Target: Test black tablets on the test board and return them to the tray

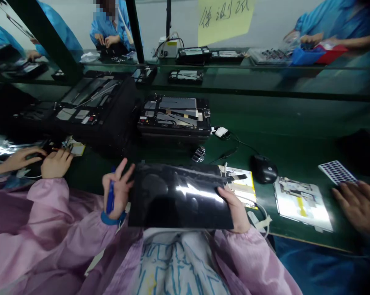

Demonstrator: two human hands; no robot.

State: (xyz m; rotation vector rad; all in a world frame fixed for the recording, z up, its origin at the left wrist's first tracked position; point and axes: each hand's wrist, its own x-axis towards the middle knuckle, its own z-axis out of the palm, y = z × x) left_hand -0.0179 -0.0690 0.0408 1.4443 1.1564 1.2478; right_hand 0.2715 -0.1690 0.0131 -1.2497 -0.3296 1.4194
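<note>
A glossy black screen panel (179, 205) is held tilted over the bench's front edge, light glaring off its face. My right hand (238, 211) grips the panel's right edge, thumb on the front and the other fingers hidden behind. At the left edge is my left hand (119, 188), its fingers raised and partly spread, with a blue pen (110, 196) tucked in it. Whether those fingers touch the panel, I cannot tell. Behind the panel's right side lies a yellow-and-white sheet (244, 186), partly covered, with a dark strip on it.
A black tray of device parts (175, 114) stands ahead, beside a taller tray stack (89, 106). Rightward are a black mouse (264, 169), an opened silver device (303, 203) and a co-worker's hand (358, 205) on a white grid sheet (337, 172). Another co-worker's hands (57, 162) work at left.
</note>
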